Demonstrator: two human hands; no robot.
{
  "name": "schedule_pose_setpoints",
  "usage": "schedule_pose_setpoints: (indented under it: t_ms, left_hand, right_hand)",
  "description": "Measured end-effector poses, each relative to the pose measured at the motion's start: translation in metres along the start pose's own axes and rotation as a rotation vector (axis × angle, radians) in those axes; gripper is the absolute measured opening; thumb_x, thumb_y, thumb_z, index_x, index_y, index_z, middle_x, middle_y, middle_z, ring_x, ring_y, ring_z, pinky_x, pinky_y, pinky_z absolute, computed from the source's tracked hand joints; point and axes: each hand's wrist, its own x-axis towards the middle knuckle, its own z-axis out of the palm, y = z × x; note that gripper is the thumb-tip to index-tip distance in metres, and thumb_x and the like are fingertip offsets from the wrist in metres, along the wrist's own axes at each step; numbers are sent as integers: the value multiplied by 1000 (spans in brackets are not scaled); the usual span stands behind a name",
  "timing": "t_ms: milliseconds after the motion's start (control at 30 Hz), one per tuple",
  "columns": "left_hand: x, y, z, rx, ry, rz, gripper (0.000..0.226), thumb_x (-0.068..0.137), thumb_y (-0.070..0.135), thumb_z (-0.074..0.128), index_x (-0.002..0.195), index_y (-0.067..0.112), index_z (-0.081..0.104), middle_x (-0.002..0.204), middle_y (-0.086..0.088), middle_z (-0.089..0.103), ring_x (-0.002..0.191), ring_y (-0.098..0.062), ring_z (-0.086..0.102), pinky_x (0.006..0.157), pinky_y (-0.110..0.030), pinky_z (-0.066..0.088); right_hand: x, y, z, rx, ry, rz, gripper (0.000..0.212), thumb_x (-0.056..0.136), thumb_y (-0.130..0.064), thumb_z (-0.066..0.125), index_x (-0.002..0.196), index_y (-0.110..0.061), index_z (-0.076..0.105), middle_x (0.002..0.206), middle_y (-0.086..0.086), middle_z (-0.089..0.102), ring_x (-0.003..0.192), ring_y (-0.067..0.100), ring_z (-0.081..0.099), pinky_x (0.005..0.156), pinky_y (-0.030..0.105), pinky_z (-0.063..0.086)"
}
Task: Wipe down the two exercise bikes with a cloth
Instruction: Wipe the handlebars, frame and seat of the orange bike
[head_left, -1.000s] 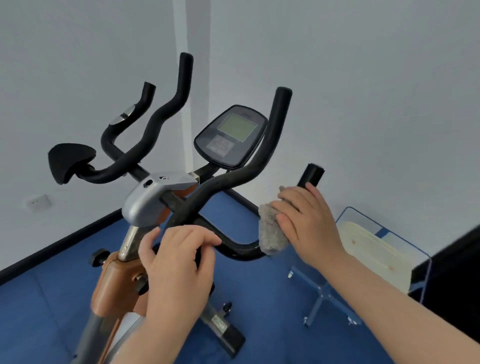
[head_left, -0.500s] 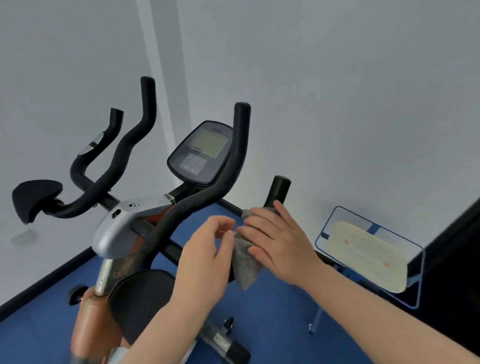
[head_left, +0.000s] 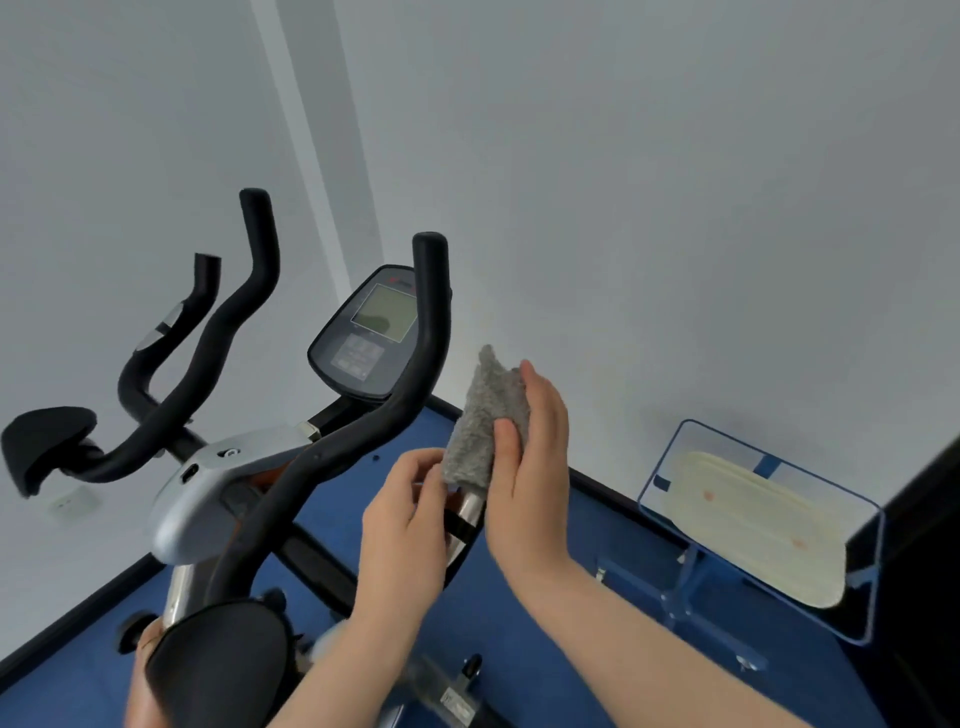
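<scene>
Cloth (head_left: 485, 421) lifted off handlebar, now upright, right hand (head_left: 530, 467) pinching, left hand (head_left: 410, 514) at lower edge

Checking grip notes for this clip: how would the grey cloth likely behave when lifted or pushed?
Probably floppy: the cloth bends and bunches between the right hand and left hand. Likely light, since fingertips alone hold it up. Its fuzzy surface suggests little slipping.

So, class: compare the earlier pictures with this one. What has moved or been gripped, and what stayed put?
The right hand has lifted the grey cloth off the handlebar grip and now holds it upright. The left hand left the handlebar and pinches the cloth's lower edge. The bike, its console and the blue stand stayed put.
</scene>
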Motion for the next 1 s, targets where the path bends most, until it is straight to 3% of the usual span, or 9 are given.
schedule_pose_setpoints:
  t_ms: [100,233,300,400,567,700,800,900,1000]
  left_hand:
    - [1,-4,-1,-57,69,-4,22,101,17,46,98,25,67,89,15,70,82,-2,65,69,-10,47]
    - [-4,-6,1,-32,94,63,26,101,14,49,91,29,68,85,14,70,79,-1,64,65,-6,44]
    - [-7,-7,3,-8,94,85,29,100,13,50,87,33,67,84,14,70,78,-2,65,65,-7,44]
    - [-7,-6,1,6,63,89,29,99,13,51,85,34,66,81,10,70,72,-5,63,63,-12,47]
    - [-6,-5,2,-4,107,85,28,99,10,50,85,29,67,81,10,69,75,-7,64,65,-12,46]
    - [-6,-5,3,-19,172,74,29,99,10,50,84,28,66,79,10,69,72,-4,64,64,-9,44]
    - [-6,-6,3,-4,205,78,29,99,9,50,85,28,66,80,10,68,72,-5,64,64,-9,44]
    - [-7,-8,5,-16,273,68,29,99,7,49,87,27,66,82,11,68,73,-8,64,68,-15,48]
    - [-9,-8,6,-27,365,68,31,98,7,49,86,30,66,81,11,68,73,-9,64,70,-25,48]
  right_hand:
    - [-24,-6,15,305,84,234,38,105,-27,31,141,-40,36,134,-25,51,124,-6,47,94,6,38]
    - [-3,-3,6,495,48,339,31,100,-45,34,124,-36,51,95,-20,66,91,9,63,82,36,53]
    - [1,-5,8,519,68,347,38,96,-51,35,126,-33,50,100,-18,65,94,11,62,86,42,53]
    - [-23,-4,16,444,34,315,40,97,-45,40,135,-34,41,114,-23,62,108,2,60,90,24,48]
    - [2,-2,7,362,23,240,34,99,-38,42,132,-33,41,112,-21,60,102,-4,58,81,9,44]
    - [-14,1,11,378,-14,235,47,100,-33,47,143,-35,30,133,-15,51,116,-2,53,89,13,45]
    - [-1,4,5,344,-54,186,37,99,-34,46,133,-40,34,123,-15,55,108,-2,55,84,11,44]
    - [16,2,6,333,1,140,38,99,-37,47,135,-32,38,125,-12,54,111,-1,55,85,11,45]
    - [-1,4,8,298,-35,144,48,100,-34,48,143,-39,27,136,-18,42,122,-4,46,91,10,43]
